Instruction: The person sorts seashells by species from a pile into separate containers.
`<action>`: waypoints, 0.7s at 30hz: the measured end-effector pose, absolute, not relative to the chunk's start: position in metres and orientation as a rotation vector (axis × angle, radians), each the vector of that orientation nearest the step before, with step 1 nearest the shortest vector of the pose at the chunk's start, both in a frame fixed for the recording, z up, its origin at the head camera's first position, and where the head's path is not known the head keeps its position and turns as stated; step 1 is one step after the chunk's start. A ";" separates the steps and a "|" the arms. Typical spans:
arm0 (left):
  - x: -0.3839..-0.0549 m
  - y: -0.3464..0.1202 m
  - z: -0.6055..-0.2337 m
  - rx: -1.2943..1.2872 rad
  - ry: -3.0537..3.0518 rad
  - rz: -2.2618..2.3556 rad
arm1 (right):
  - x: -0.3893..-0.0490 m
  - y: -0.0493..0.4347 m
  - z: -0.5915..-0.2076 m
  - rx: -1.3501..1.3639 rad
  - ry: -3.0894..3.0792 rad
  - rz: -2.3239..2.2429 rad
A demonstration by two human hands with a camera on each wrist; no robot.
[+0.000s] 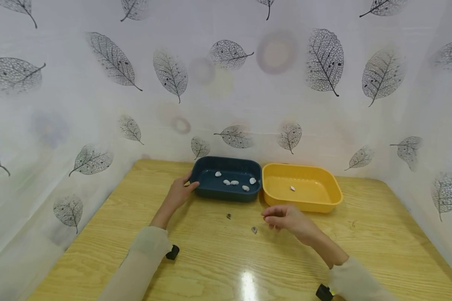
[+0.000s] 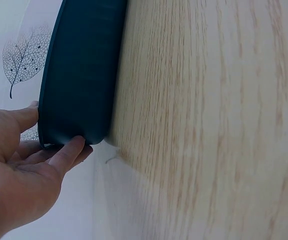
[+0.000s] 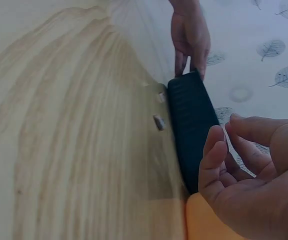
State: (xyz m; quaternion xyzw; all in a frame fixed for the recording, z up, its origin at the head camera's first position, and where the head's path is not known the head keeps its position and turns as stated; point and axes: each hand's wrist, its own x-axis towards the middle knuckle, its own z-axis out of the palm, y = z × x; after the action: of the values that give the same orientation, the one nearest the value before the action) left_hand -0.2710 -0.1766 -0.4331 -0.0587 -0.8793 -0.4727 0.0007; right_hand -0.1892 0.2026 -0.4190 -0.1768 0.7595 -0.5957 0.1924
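My left hand grips the left end of a dark blue tray, thumb at the rim and fingers against the outer wall. Inside that tray lie several small whitish shells. Over the table, just in front of the yellow tray, my right hand hovers with its fingers loosely bent and thumb close to the index fingertip; no object shows between them. Nearest to it on the table is a small greyish shell. Another small dark shell lies farther left. One pale shell sits in the yellow tray.
Both trays stand side by side near the back edge of the wooden table. A white curtain with leaf prints hangs behind and along the sides. Each forearm carries a black wrist device.
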 end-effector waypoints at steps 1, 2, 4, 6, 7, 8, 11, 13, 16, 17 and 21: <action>-0.271 -0.177 -0.433 -0.186 -2.758 -1.486 | -0.190 0.201 -0.421 -0.494 2.136 -1.654; -0.271 -0.177 -0.433 -0.189 -2.756 -1.487 | -0.190 0.200 -0.423 -0.489 2.140 -1.639; -0.271 -0.176 -0.434 -0.198 -2.749 -1.494 | -0.191 0.198 -0.427 -0.481 2.168 -1.603; -0.271 -0.176 -0.434 -0.205 -2.741 -1.500 | -0.192 0.195 -0.430 -0.495 2.216 -1.558; -0.271 -0.176 -0.433 -0.207 -2.740 -1.501 | -0.192 0.194 -0.432 -0.499 2.243 -1.533; -0.271 -0.176 -0.433 -0.206 -2.740 -1.502 | -0.192 0.193 -0.433 -0.505 2.273 -1.508; -0.271 -0.177 -0.433 -0.199 -2.746 -1.502 | -0.192 0.189 -0.437 -0.531 2.370 -1.430; -0.271 -0.177 -0.433 -0.192 -2.749 -1.504 | -0.192 0.187 -0.439 -0.549 2.399 -1.403; -0.271 -0.176 -0.434 -0.193 -2.754 -1.500 | -0.192 0.185 -0.442 -0.592 2.413 -1.396; -0.271 -0.176 -0.433 -0.194 -2.754 -1.498 | -0.192 0.184 -0.444 -0.606 2.408 -1.400; -0.270 -0.176 -0.432 -0.192 -2.758 -1.493 | -0.192 0.183 -0.447 -0.635 2.417 -1.399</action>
State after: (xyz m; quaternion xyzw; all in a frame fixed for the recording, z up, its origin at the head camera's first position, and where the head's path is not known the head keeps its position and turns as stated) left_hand -0.2697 -0.1756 -0.4321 -0.0610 -0.8778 -0.4750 -0.0001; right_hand -0.1917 0.1830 -0.4472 -0.2197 0.8358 -0.4838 0.1381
